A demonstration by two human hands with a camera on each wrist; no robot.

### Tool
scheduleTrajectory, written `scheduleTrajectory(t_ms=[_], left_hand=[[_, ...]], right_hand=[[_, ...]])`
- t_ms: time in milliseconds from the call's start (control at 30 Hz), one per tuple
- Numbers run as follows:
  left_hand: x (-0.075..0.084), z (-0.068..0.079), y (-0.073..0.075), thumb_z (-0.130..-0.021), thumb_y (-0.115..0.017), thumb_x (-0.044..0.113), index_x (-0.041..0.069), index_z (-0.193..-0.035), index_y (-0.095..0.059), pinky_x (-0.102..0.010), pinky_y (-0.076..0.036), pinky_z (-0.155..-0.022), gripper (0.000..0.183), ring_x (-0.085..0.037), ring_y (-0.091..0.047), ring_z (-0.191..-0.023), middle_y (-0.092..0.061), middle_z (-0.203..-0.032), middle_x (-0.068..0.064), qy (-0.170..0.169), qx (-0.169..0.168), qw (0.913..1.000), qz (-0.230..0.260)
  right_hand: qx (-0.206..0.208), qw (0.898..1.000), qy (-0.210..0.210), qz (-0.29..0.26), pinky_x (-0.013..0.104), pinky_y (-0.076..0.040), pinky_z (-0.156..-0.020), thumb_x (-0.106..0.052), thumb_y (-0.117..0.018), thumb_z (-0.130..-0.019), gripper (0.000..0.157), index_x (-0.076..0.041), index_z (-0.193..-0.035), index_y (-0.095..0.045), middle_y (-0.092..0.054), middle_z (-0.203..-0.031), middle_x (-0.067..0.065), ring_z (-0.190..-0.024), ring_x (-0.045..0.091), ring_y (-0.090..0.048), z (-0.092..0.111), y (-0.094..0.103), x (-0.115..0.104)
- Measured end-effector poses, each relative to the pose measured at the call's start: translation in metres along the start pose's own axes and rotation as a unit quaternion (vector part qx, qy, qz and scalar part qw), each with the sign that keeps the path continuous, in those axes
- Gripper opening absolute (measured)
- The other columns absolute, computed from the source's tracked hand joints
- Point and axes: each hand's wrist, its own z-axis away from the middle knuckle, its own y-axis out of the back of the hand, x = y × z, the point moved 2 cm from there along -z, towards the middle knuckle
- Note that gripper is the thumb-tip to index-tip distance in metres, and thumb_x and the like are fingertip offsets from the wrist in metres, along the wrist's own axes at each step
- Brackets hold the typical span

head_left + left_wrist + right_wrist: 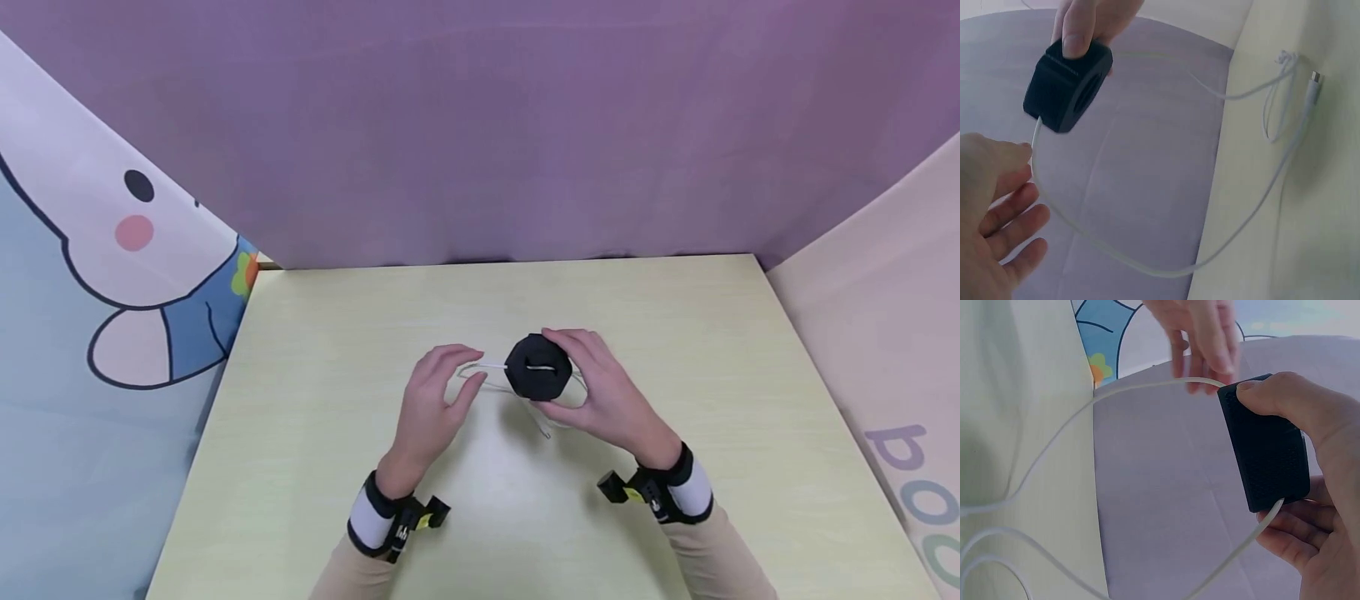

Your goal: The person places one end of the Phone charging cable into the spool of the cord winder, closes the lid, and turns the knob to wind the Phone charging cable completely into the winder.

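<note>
A black octagonal cable winder [538, 367] is held up above the table, its round front marked by a recess with a bit of white cord in it. My right hand [611, 400] grips its edges between thumb and fingers. White cable [1154, 273] comes out of two opposite sides of the winder and loops downward. My left hand [431, 408] is just left of the winder, thumb and fingers apart around the cable, fingertips right at it in the left wrist view. One metal-tipped cable plug [1315, 81] hangs low over the table.
The pale wooden table [315, 417] spreads under both hands. A purple curtain [480, 133] stands along its back edge. To the left is a cartoon-printed cloth [82, 467], and a pale lettered cloth [862, 333] hangs at the right.
</note>
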Motion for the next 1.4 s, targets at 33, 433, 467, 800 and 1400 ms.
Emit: scheduleTrajectory(t_ms=[33,433,467,800,1400], left_hand=[[0.002,-0.002,-0.001,-0.089,-0.081,0.010,0.005,-0.116,-0.074,-0.044,-0.052,-0.097,0.028,-0.027,-0.066,-0.110,-0.070,-0.115,-0.009,-0.012,0.004,0.9999,-0.001],[0.013,-0.009,-0.008,-0.086,-0.082,0.007,0.005,-0.098,-0.076,-0.042,-0.052,-0.090,0.013,-0.023,-0.068,-0.100,-0.073,-0.103,-0.006,-0.063,0.018,0.9977,-0.018],[0.013,-0.009,-0.008,-0.086,-0.082,0.007,0.005,-0.097,-0.076,-0.042,-0.052,-0.089,0.013,-0.022,-0.068,-0.100,-0.073,-0.102,-0.006,-0.065,0.019,0.9975,-0.019],[0.012,-0.008,-0.006,-0.084,-0.084,0.005,0.005,-0.094,-0.075,-0.044,-0.051,-0.091,0.013,-0.023,-0.069,-0.097,-0.073,-0.098,-0.006,-0.062,0.024,0.9963,-0.054],[0.005,-0.005,0.001,-0.088,-0.081,0.007,0.004,-0.095,-0.075,-0.046,-0.051,-0.091,0.010,-0.024,-0.069,-0.095,-0.073,-0.098,-0.007,-0.047,0.023,0.9965,-0.064]], right_hand=[[-0.001,1.000,0.001,-0.001,0.038,-0.046,-0.104,-0.020,-0.094,-0.071,0.089,-0.004,-0.148,-0.051,-0.058,-0.136,0.011,-0.124,0.026,-0.051,0.000,0.000,-0.001],[-0.004,1.000,0.011,0.007,0.039,-0.048,-0.103,-0.022,-0.094,-0.071,0.092,-0.005,-0.149,-0.050,-0.059,-0.136,0.010,-0.124,0.025,-0.052,0.001,-0.002,-0.005],[-0.004,1.000,0.012,0.008,0.039,-0.048,-0.103,-0.022,-0.094,-0.070,0.092,-0.005,-0.149,-0.050,-0.059,-0.135,0.010,-0.124,0.025,-0.052,0.001,-0.002,-0.005],[-0.001,1.000,0.019,0.006,0.036,-0.047,-0.104,-0.020,-0.094,-0.070,0.090,-0.003,-0.147,-0.051,-0.059,-0.135,0.011,-0.123,0.026,-0.052,0.002,-0.001,-0.005],[-0.002,1.000,0.004,0.007,0.033,-0.046,-0.104,-0.021,-0.094,-0.070,0.091,-0.005,-0.148,-0.051,-0.058,-0.136,0.011,-0.124,0.026,-0.052,0.005,0.004,-0.001]])
